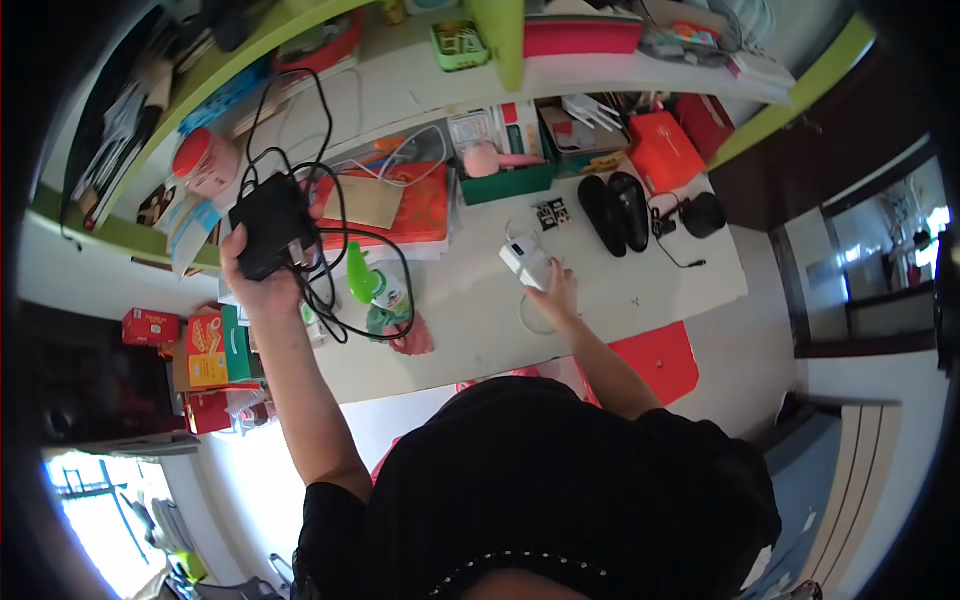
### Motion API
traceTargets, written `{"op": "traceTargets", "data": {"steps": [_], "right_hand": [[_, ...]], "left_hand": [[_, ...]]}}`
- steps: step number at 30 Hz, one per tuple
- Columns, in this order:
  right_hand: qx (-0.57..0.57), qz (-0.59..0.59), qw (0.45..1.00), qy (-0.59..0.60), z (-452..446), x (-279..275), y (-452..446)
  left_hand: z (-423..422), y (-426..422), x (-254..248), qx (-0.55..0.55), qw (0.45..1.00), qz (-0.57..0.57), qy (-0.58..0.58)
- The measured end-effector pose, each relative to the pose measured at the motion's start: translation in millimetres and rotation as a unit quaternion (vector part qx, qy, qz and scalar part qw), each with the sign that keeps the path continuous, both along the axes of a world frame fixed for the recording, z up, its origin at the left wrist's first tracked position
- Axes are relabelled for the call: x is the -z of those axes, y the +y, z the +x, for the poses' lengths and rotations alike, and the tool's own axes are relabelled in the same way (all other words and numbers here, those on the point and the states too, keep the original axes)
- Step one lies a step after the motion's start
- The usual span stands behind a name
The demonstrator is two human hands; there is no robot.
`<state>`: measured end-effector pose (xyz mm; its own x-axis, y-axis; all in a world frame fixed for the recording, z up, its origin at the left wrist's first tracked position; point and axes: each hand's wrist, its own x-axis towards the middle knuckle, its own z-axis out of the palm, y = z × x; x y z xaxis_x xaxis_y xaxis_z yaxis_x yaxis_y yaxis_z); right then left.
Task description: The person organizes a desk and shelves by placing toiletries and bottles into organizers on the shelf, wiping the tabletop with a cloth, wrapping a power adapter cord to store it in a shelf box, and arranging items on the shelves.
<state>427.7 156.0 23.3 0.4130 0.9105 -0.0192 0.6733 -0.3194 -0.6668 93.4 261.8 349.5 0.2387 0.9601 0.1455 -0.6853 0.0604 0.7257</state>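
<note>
My left hand (pixel 268 290) is raised at the left, wrapped round a black box-shaped device (pixel 272 225) with black cables (pixel 335 240) looping around it. On the white desk (pixel 460 290), my right hand (pixel 556 294) grips a small white device (pixel 526 262) with a dark patch on top. A green-topped spray bottle (pixel 372 280) stands between my hands, beside a red and green cloth (pixel 400 330). Right of the white device lie black shoes or slippers (pixel 613 214). A small black-and-white patterned item (pixel 551 213) is just behind it.
A green box (pixel 508 184) holding a pink item stands at the back, next to red packets (pixel 430 205). An orange-red box (pixel 666 152) and a round black object (pixel 704 214) are at the right. A shelf (pixel 420 115) spans the desk's back.
</note>
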Motion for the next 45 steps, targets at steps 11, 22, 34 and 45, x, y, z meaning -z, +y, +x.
{"op": "traceTargets", "data": {"steps": [11, 22, 34, 45], "right_hand": [[-0.114, 0.079, 0.988, -0.068, -36.5, -3.9, 10.4], [-0.078, -0.116, 0.984, -0.108, 56.7, 17.8, -10.8], [-0.176, -0.163, 0.960, -0.146, 30.2, 52.3, -81.4], [-0.060, 0.063, 0.990, 0.115, 61.7, -67.9, 84.5]], "left_hand": [[-2.1, 2.0, -5.5, -0.015, 0.997, -0.019, 0.073], [-5.8, -6.7, -18.8, 0.013, 1.000, 0.002, 0.002], [-28.8, -75.2, 8.5, -0.017, 0.994, 0.061, 0.088], [-27.8, -110.1, 43.4, -0.018, 1.000, 0.025, -0.002]]}}
